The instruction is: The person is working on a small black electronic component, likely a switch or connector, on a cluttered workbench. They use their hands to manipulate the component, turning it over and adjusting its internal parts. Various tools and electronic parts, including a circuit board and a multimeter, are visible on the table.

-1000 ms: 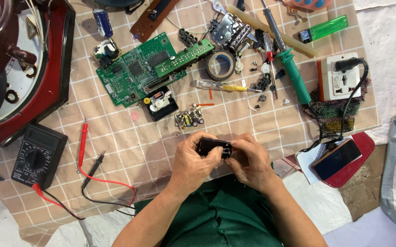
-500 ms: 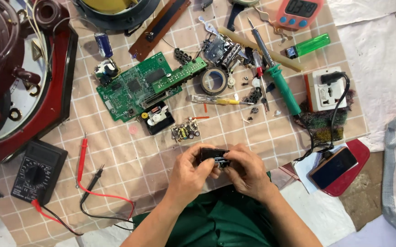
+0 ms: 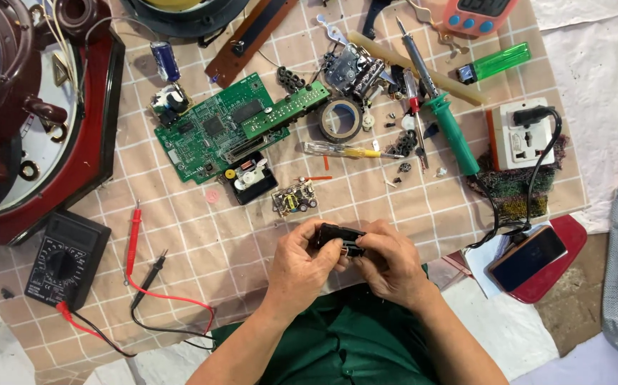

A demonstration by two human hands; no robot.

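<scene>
Both hands meet over the near edge of a tiled mat. My left hand point(image 3: 302, 265) and my right hand point(image 3: 390, 262) grip a small black plastic part point(image 3: 339, 237) between their fingers; most of it is hidden by them. Just beyond it lie a small circuit board with components point(image 3: 294, 198) and a black module with a yellow dot point(image 3: 249, 178). A large green circuit board point(image 3: 230, 128) lies farther back.
A black multimeter point(image 3: 66, 258) with red and black probes point(image 3: 141, 260) sits at left beside a dark red appliance housing point(image 3: 31, 121). A green-handled soldering iron point(image 3: 441, 110), tape roll point(image 3: 341, 120), screwdriver point(image 3: 344, 150), socket adaptor point(image 3: 523, 133), green lighter point(image 3: 494, 63) and phone point(image 3: 528, 258) lie at right.
The view has shifted so the mat and hands sit lower in frame. Both hands stay closed on the black part, with only slight finger movement.
</scene>
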